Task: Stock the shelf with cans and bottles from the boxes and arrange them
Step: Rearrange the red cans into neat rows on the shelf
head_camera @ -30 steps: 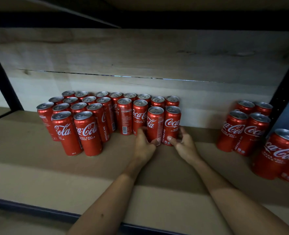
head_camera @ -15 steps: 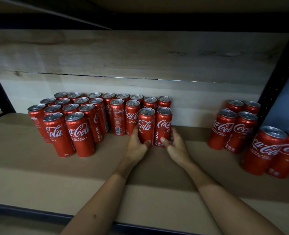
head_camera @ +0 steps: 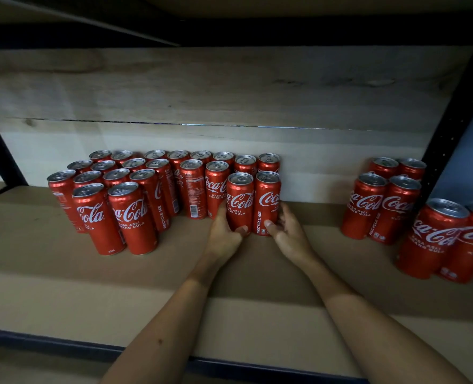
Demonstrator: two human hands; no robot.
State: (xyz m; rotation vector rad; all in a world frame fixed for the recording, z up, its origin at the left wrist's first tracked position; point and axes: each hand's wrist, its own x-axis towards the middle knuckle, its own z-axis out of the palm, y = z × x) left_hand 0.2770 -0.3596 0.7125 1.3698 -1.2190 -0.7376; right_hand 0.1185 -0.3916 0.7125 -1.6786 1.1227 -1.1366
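Observation:
Several tall red Coca-Cola cans stand in a block (head_camera: 135, 195) at the back left of the brown shelf board (head_camera: 63, 278). At the block's right end stand two front cans side by side. My left hand (head_camera: 224, 236) grips the base of the left can (head_camera: 239, 200), thumb at its front. My right hand (head_camera: 286, 234) grips the base of the right can (head_camera: 267, 202), fingers curled round its right side. Both cans stand upright on the shelf.
A second group of several red cans (head_camera: 382, 203) stands at the right, with two larger-looking ones (head_camera: 435, 236) nearest the camera by the black upright (head_camera: 451, 117). A pale wooden back panel (head_camera: 229, 101) closes the shelf. The dark front rail (head_camera: 63, 342) runs along the bottom.
Both hands still hold the same two cans at the block's right end. The view has shifted slightly; the cans have hardly moved on the shelf.

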